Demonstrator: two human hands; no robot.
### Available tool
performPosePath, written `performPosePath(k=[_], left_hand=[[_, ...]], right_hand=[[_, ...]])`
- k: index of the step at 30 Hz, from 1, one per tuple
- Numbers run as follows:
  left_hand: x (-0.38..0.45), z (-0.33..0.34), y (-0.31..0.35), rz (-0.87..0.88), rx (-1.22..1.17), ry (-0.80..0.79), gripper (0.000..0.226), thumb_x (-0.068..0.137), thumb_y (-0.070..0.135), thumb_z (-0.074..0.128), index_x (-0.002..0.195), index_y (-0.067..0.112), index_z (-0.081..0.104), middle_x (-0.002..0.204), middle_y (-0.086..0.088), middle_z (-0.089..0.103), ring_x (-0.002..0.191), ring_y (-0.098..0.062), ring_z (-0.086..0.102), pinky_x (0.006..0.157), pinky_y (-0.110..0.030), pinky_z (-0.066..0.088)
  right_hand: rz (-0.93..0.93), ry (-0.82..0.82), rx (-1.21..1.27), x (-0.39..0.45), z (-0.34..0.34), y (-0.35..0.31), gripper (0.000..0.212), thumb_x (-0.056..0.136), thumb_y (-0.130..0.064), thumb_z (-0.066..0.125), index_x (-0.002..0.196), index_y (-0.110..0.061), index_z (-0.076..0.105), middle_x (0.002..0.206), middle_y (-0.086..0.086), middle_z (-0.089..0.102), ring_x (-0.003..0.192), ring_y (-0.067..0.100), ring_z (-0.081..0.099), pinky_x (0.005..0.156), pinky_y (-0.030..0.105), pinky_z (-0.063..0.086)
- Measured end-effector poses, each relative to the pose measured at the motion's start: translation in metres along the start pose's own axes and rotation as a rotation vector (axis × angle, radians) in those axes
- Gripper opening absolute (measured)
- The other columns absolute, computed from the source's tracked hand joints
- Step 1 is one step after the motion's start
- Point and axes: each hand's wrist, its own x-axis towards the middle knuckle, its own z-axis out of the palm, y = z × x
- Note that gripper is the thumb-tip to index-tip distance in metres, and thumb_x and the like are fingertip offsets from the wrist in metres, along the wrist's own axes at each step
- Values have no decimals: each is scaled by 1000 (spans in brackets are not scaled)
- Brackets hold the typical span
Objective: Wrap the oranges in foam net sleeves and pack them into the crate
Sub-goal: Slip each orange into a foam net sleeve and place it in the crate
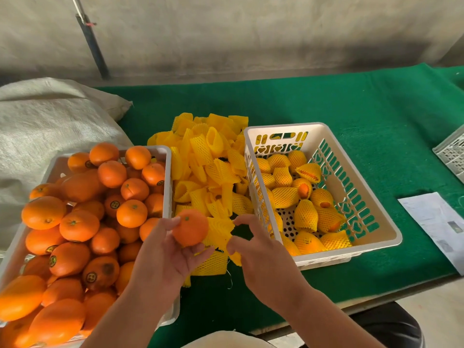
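Observation:
My left hand [165,254] holds a bare orange [190,227] by the fingertips, above the near end of a pile of yellow foam net sleeves [206,167]. My right hand [256,249] pinches one yellow sleeve [219,231] right beside that orange, the sleeve's mouth facing the fruit. A white tray [167,177] at the left is heaped with unwrapped oranges [82,222]. The white slotted crate [364,197] at the right holds several wrapped oranges [305,214].
A green cloth [326,104] covers the table. A woven sack [50,126] lies at the back left. A sheet of paper [437,222] and another white crate's corner [452,151] sit at the right edge. A dark pole [91,43] leans on the wall.

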Motion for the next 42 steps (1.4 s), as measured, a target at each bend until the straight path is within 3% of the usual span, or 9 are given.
performPosePath(k=[3,8,13,18,24,28,32,37,42], left_hand=[[5,4,4,-85,-170,-2,57,83,34,72,133,9,59,129,-23,62,81,-32,71,90,-58,58],[7,10,-2,-60,-191,25,53,89,38,69,134,12,59,131,-21,67,84,-34,74,104,-64,47],[7,7,-11,19,-52,48,53,93,37,66,140,18,54,136,-17,63,93,-35,76,106,-60,47],[-2,2,-22,186,245,34,57,82,40,79,132,28,57,130,-4,66,104,-30,75,96,-48,57],[-9,5,-33,468,926,59,85,66,77,78,137,32,62,136,20,57,119,-11,62,88,-24,58],[-4,3,-36,624,1155,155,89,69,73,72,144,28,57,144,16,49,123,-14,57,94,-28,59],[2,-1,-41,719,1317,225,80,77,64,77,145,29,55,145,16,49,123,-2,47,92,-9,40],[0,-2,-39,814,1421,289,74,80,63,72,141,27,55,143,11,53,116,-2,47,86,-5,34],[3,-5,-37,859,1512,387,74,84,61,67,141,16,57,145,-2,56,121,-22,60,92,-24,45]], right_hand=[[102,1,-21,-1,11,-9,44,87,-17,78,120,-40,61,150,-7,36,94,23,70,73,17,55],[199,-45,96,1,22,-17,38,99,-23,60,136,-35,62,154,-13,33,104,9,59,69,-2,28],[233,-64,162,4,23,-18,43,98,-22,56,140,-27,60,149,-19,35,102,-2,46,74,-3,32],[296,55,247,7,15,-17,56,97,-24,63,150,-27,45,151,-28,24,101,-14,47,79,3,38],[253,173,242,6,13,-27,57,100,-38,63,149,-35,34,155,-26,18,117,-9,33,92,12,42],[200,183,188,4,9,-31,53,101,-43,57,148,-31,36,156,-21,22,122,-11,27,87,2,35],[164,166,139,1,9,-34,55,98,-30,67,148,-25,42,157,-16,25,123,-6,30,76,-9,28],[108,179,102,-2,11,-43,50,101,-37,57,149,-26,43,158,-13,26,123,-5,30,77,-10,23],[18,126,129,-5,12,-53,52,102,-37,39,153,-28,37,161,-15,23,106,9,61,87,12,53]])
